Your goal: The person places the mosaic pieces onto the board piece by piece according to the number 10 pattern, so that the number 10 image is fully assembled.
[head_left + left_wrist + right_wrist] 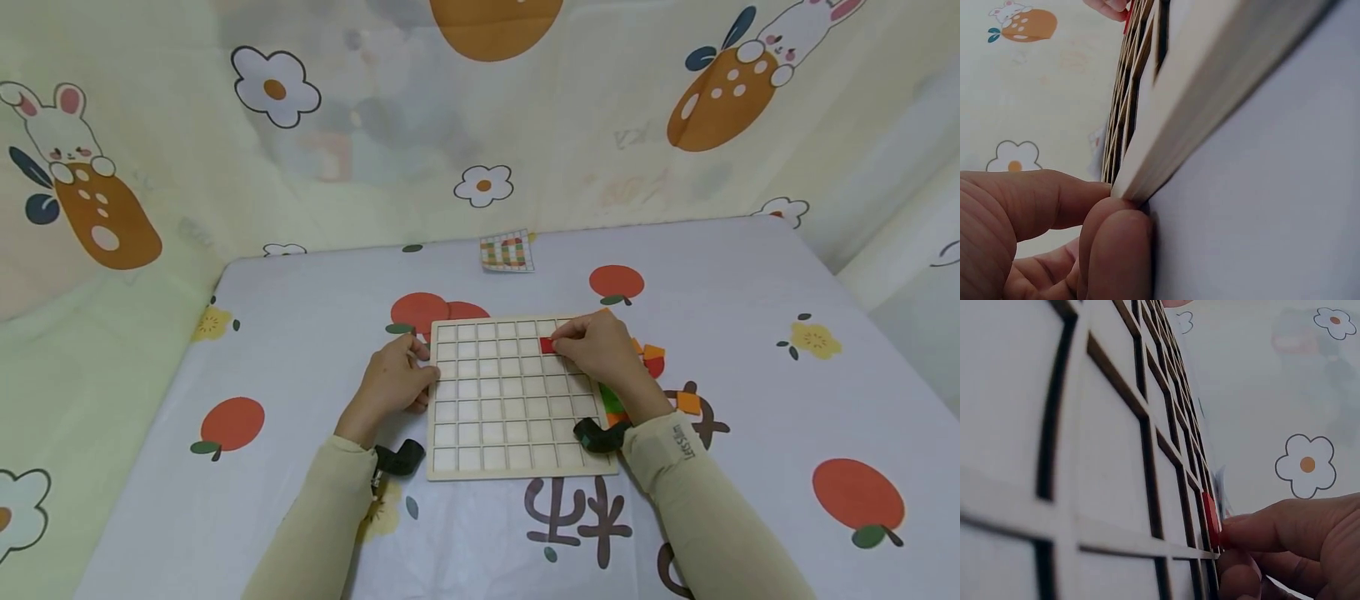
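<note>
Right hand pinches a red tile at a cell of the wooden grid board

The right hand (596, 346) pinches a flat, red, square-looking tile (547, 345) between thumb and fingers, its tips on the tile's right side. The tile is at a cell in the second row from the far edge of the pale wooden grid board (498, 479); whether it sits fully down is unclear. No long axis stands out. The right hand is the nearer; the left hand (393, 379) grips the board's left edge between thumb and fingers.

The board lies near the middle of the cloth-covered tabletop (225, 350). Its other visible cells show pale floors; the right hand hides some. Off its right edge, partly behind the right forearm, lie orange tiles (688, 403), a red rounded piece (655, 367) and green pieces (612, 400). A small checked card (506, 252) rests near the tabletop's far edge.
</note>
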The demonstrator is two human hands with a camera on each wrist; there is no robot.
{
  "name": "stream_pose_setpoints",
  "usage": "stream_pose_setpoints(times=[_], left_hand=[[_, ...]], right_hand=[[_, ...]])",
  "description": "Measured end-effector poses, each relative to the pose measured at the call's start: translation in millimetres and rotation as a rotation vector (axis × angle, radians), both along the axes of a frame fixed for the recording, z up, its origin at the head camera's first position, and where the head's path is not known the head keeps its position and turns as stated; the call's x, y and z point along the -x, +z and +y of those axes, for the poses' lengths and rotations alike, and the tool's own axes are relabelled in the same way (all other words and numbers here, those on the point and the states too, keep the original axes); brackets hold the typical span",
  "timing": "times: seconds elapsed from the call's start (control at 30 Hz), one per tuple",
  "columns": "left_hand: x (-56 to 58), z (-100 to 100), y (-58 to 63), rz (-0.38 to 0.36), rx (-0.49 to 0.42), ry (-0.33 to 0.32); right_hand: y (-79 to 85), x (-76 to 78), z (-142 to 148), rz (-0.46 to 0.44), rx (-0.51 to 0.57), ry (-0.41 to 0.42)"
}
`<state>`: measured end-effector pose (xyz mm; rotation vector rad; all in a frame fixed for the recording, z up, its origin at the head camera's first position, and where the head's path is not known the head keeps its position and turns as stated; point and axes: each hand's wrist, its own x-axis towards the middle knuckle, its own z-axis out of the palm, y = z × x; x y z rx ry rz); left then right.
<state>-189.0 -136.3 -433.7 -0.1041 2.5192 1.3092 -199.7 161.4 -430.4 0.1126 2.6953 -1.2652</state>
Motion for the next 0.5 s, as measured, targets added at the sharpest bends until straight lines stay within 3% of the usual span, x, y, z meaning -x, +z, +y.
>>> stream_pose_setpoints(times=[0.17,0.37,0.5], left_hand=[[0.0,2.9,0.1,0.002,-0.014,-0.012],[-2.3,0.2,-1.4,0.005,-0.024,-0.014],[-3.5,0.5,-0.9,0.014,-0.027,-0.023]], right_hand=[[10.7,-2.8,11.0,0.019,0.004,0.014],[32.5,-7.6,38.0,0.029,0.104,-0.015],[38.3,-9.6,59.6,-0.009,0.062,-0.061]])
